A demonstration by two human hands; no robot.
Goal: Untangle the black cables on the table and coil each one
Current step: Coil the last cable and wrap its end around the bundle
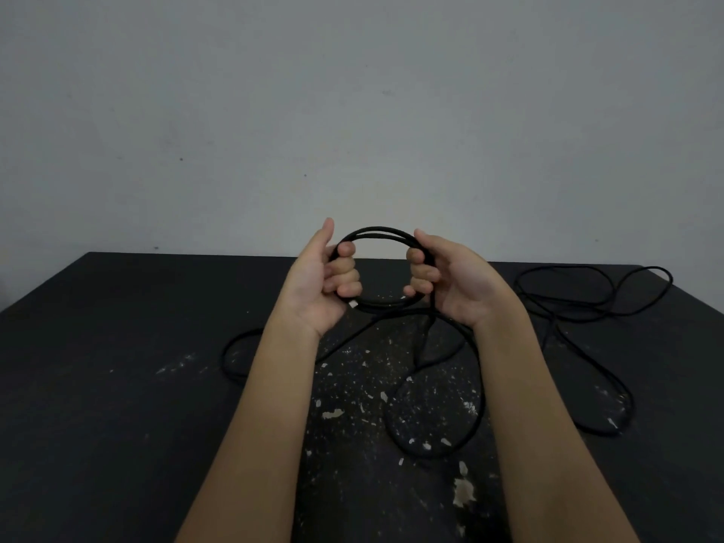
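Mid-coiling: gripping a small cable coil [376, 232] at 12 o'clock between left hand [321, 282] and right hand [450, 282], both curled round it. Next probably calls for feeding slack [431, 455] up from the counter [117, 386] at 6 o'clock.

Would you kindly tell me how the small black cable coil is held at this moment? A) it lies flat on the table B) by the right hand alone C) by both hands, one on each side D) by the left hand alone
C: the left hand grips one side of the coil and the right hand grips the other, holding it above the table.
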